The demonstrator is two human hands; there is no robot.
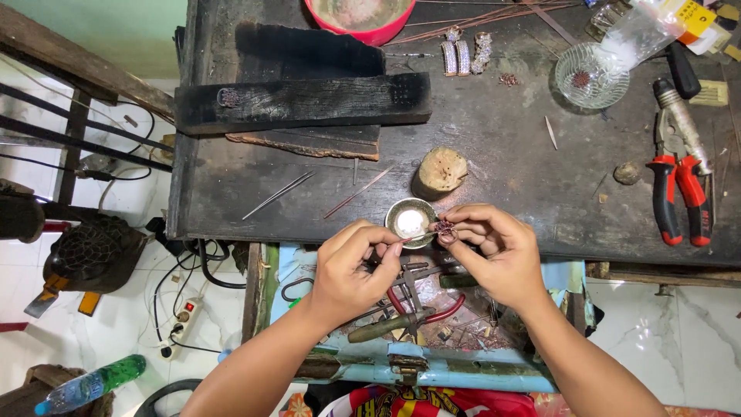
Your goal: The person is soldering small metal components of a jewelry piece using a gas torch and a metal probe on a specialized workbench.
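My right hand [494,251] pinches a small reddish ornate metal piece [445,227] between thumb and fingers at the bench's front edge. My left hand [351,266] holds a thin tool whose tip touches that piece. Just behind the piece sits a small round metal dish [409,221] with white contents. A stub of wood [440,171] stands behind the dish.
On the dark workbench [494,147] lie two thin tweezers [279,194], charred wooden blocks [309,100], a red bowl [359,19], a glass dish [590,75], red-handled pliers [679,197] and jewelled pieces [463,52]. An open drawer [417,324] with tools is under my hands.
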